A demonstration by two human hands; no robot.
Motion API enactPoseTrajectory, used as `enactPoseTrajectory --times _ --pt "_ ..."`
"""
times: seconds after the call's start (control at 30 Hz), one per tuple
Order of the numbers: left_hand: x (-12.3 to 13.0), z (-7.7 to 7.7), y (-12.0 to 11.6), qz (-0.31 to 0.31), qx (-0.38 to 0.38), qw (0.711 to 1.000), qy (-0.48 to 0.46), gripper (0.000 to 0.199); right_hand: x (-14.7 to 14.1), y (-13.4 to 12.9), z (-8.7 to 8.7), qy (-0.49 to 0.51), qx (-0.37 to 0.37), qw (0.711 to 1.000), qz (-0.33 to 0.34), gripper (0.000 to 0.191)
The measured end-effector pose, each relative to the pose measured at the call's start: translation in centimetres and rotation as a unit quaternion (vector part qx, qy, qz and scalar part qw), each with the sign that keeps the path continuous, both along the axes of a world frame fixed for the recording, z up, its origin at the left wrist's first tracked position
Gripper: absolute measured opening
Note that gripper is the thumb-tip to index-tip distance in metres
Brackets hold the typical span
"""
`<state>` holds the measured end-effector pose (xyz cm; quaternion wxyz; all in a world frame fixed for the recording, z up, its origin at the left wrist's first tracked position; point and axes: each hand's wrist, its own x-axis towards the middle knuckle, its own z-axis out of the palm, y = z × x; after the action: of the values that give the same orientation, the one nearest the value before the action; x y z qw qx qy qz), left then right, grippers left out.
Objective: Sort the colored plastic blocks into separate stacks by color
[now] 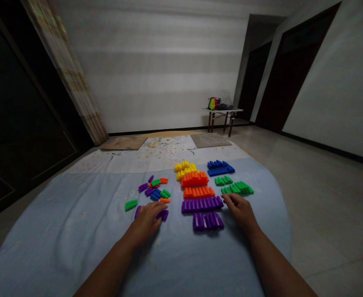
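Note:
My left hand (147, 218) is curved over some short purple plastic pieces (163, 215), which stick out on both sides of its closed fingers. Beyond it lies a loose heap of mixed pieces, among them a blue piece (155, 195) and an orange piece (165, 201); a green piece (131, 205) lies apart to the left. My right hand (237, 206) has its thumb and fingertips drawn together at the right end of a purple row (201, 204). Whatever they pinch cannot be made out. Just beyond that hand is a green row (237, 188).
A shorter purple row (208, 221) lies nearest me. Orange rows (195, 179), yellow rows (186, 170) and blue rows (220, 168) lie farther back on the cloth-covered table (85, 231). Two flat boards (125, 143) rest at its far edge. A small side table (223, 110) stands by the wall.

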<state>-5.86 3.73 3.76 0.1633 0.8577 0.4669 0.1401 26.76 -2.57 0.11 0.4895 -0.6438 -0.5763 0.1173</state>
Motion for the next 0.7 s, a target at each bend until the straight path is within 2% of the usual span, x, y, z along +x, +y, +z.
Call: enactPoseTrajectory --times 0.13,0.2,0.27,0.43,0.57,0.7 --pt "0.6 0.5 -0.8 0.072 0.021 0.997 -0.005 0.038 0.0 0.1 -0.1 0.005 0.005 1.000 -0.003 0.038" --pt "1.1 0.8 -1.2 0.129 0.016 0.991 0.025 0.040 0.0 0.2 -0.2 0.005 0.005 1.000 0.001 0.037" --pt "1.6 0.9 -1.4 0.162 0.005 0.985 0.063 0.043 0.0 0.2 -0.2 0.006 0.005 1.000 0.003 0.035" --pt "1.9 0.2 -1.2 0.153 -0.004 0.985 0.080 0.041 0.0 0.3 -0.1 0.007 0.012 1.000 -0.001 0.034" --pt "2.1 0.1 -0.6 0.097 -0.029 0.995 -0.021 0.045 0.0 0.4 0.0 0.013 0.024 1.000 -0.008 0.034" --pt "4.7 1.0 -0.3 0.059 -0.019 0.992 -0.107 0.049 -0.1 0.5 0.1 0.021 0.030 0.999 -0.019 0.033"
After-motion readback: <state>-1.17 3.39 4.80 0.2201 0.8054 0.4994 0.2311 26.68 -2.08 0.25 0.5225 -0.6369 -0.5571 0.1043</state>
